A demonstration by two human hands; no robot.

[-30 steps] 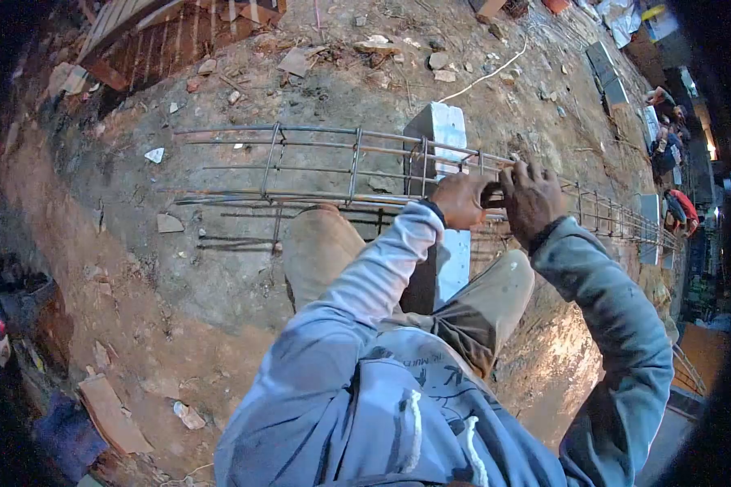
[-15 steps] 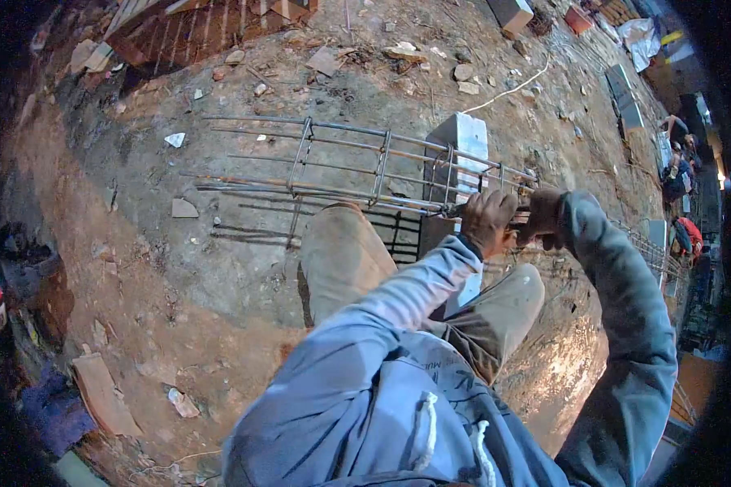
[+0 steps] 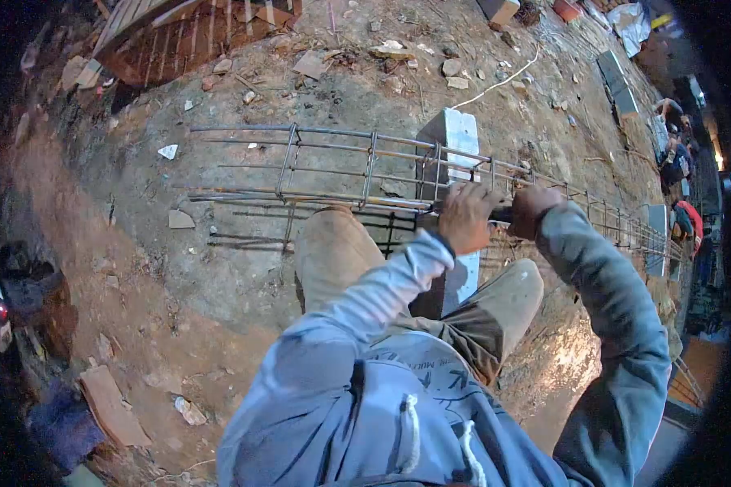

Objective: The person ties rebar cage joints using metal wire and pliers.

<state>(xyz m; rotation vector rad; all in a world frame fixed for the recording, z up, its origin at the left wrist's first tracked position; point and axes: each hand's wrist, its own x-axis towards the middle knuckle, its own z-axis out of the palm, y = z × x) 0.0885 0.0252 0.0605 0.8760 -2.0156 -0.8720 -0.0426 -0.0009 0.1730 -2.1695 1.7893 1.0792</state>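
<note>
A long rebar cage (image 3: 333, 166) of steel bars and stirrups lies across a white concrete block (image 3: 453, 138) over the dirt. My left hand (image 3: 468, 216) is closed on the near top bar of the cage, just right of the block. My right hand (image 3: 529, 208) is closed right beside it on the same spot, around a dark object I cannot make out. Both sleeves are grey-blue. My knees in tan trousers (image 3: 333, 252) sit under the cage on either side of the block.
More white blocks (image 3: 656, 235) carry the cage further right. Other people (image 3: 681, 211) crouch by it at the far right. Stones, broken tiles (image 3: 114, 410) and a white cord (image 3: 495, 79) litter the red earth. A rebar grid (image 3: 179, 40) lies at top left.
My right hand has turned from fingers spread over the bar to a closed fist on it. My left hand stays clamped on the bar. The view has shifted slightly.
</note>
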